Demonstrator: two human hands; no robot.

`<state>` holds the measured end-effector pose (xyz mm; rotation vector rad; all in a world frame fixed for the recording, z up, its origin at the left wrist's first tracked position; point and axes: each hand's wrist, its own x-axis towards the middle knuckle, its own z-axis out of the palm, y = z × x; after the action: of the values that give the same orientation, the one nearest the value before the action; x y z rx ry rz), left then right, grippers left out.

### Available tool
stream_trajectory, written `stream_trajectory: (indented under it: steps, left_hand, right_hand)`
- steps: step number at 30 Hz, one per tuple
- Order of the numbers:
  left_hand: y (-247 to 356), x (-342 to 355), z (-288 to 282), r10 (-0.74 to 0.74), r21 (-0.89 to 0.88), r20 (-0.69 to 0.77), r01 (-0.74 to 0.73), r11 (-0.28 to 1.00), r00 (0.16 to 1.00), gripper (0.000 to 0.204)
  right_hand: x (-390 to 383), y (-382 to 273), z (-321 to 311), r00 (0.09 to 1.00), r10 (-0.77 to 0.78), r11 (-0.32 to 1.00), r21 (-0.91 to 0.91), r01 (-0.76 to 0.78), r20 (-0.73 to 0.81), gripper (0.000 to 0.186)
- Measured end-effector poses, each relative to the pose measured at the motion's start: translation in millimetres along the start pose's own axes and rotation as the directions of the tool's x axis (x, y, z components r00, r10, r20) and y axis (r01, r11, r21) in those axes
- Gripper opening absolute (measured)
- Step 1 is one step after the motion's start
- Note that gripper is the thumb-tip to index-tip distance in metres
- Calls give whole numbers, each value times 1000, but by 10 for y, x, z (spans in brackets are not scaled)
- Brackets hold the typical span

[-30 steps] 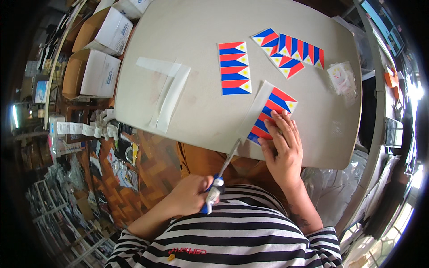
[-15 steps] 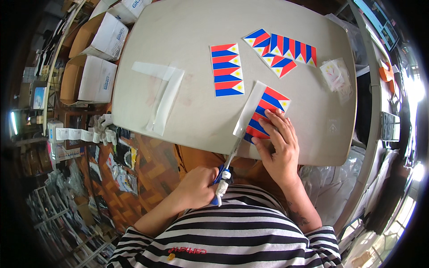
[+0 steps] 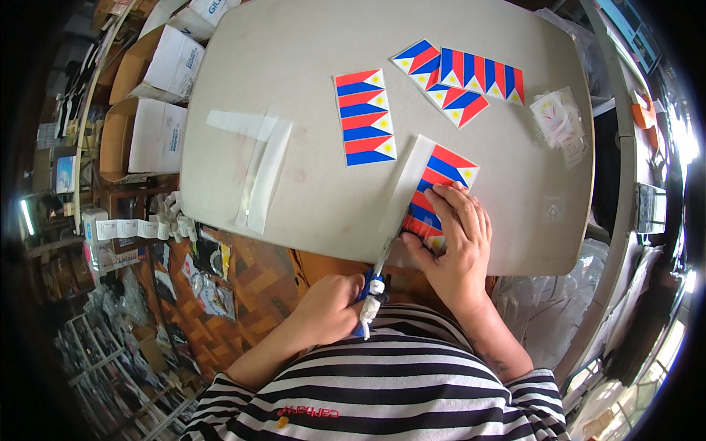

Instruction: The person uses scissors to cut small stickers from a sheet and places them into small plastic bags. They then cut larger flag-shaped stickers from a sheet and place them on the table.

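My left hand (image 3: pixel 331 309) is closed around the blue handles of a pair of scissors (image 3: pixel 380 266), which have white and dark wrapping on them. The blades point up and away from me, reaching the near end of a sheet of flag stickers (image 3: pixel 451 163) in red, blue and white. They lie along the line between the printed flags and the sheet's blank white margin (image 3: pixel 412 176). My right hand (image 3: pixel 462 246) rests flat on the printed part, fingers stretched out and thumb by the near end. Its fingers cover part of the flags.
Beyond lies a separate flag strip (image 3: pixel 365 117), with two overlapping flag strips (image 3: pixel 482 76) farther right. Clear-and-white offcuts (image 3: pixel 266 176) lie on the table's (image 3: pixel 309 44) left side; small clear packets (image 3: pixel 559 121) sit at right. Open cartons (image 3: pixel 158 136) stand left of the table.
The view has shifted slightly. The scissors stay at the sheet's near end, and my right thumb has moved a little left and nearer to me. The white margin looks lifted slightly from before.
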<state>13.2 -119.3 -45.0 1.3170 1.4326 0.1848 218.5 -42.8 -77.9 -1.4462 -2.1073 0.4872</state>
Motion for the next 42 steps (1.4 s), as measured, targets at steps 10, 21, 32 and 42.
stream_trajectory:
  steps: [10, 21, 32, 42]
  left_hand:
    - [230, 242, -66, -80, -377, 137, 127, 917, 987, 20]
    - [313, 489, -176, 13, -546, 179, 88, 833, 984, 22]
    - [366, 651, -322, 11, -829, 181, 147, 540, 983, 20]
    - [-175, -189, -620, 79, -757, -233, -232, 611, 969, 16]
  right_hand:
    - [10, -3, -6, 999, 43, 997, 60, -43, 0, 61]
    - [0, 27, -7, 999, 49, 996, 80, -50, 17, 62]
    - [-73, 80, -289, 957, -95, 994, -25, 106, 274, 64]
    - [653, 530, -609, 929, -154, 984, 32, 175, -336, 14]
